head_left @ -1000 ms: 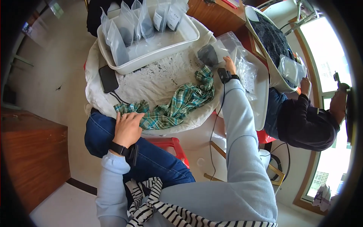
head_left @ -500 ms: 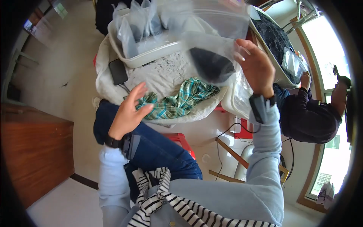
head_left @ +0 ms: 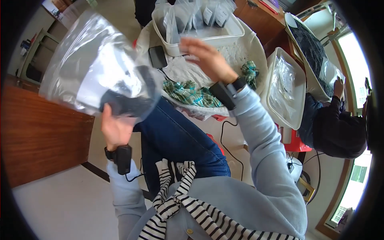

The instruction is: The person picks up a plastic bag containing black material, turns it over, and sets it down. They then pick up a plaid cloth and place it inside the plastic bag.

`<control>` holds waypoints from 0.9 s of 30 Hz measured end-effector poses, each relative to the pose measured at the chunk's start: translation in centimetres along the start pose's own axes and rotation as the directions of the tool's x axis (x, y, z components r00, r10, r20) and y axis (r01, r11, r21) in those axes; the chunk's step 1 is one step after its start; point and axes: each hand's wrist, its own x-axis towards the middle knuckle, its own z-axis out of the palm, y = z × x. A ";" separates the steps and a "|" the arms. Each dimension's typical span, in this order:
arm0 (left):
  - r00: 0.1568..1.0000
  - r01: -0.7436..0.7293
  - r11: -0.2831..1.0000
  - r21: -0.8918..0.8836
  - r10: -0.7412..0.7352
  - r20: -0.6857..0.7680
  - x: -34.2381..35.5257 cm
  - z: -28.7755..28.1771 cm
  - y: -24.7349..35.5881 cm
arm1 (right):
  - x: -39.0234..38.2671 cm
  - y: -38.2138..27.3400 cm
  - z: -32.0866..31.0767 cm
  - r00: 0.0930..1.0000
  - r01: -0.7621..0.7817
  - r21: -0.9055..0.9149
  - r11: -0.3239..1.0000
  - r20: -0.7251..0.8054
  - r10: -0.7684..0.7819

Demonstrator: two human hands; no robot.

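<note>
A large clear plastic bag [head_left: 86,60] with dark granular-looking stuff in its bottom corner is raised at the left. My left hand [head_left: 116,130] grips its lower edge, thumb over the plastic and the other fingers hidden behind it. My right hand [head_left: 210,60], somewhat blurred, holds nothing and has its fingers stretched out above the round covered table. Just beyond the fingers stands a white tub [head_left: 214,40] with several filled clear bags upright inside. A green plaid cloth [head_left: 188,94] lies bunched along the table's near edge, below that hand.
A black phone [head_left: 158,57] with a cable rests on the white table cover [head_left: 176,74]. To the right, a white tray [head_left: 269,102] contains clear plastic bags. Farther right, a person [head_left: 338,126] reaches toward a large container of black material [head_left: 308,48]. A wooden cabinet [head_left: 44,136] stands left.
A bag with dark contents was by my right hand over the table; now my left hand grips one at the left. My right hand has moved left. The view has shifted.
</note>
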 end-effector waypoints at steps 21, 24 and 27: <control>0.997 -0.019 0.960 -0.279 0.039 0.068 4.8 1.7 -3.6 | -8.1 4.5 -1.3 0.984 0.158 0.441 0.883 -0.143 -0.105; 0.992 -0.015 0.945 -0.328 0.054 0.110 5.5 2.8 -5.9 | -7.4 5.5 1.7 0.939 0.164 0.360 0.919 -0.342 -0.034; 0.988 0.003 0.997 -0.071 0.008 0.153 5.5 3.3 -8.1 | -6.6 5.3 8.4 0.936 0.287 -0.435 0.854 -0.062 -0.347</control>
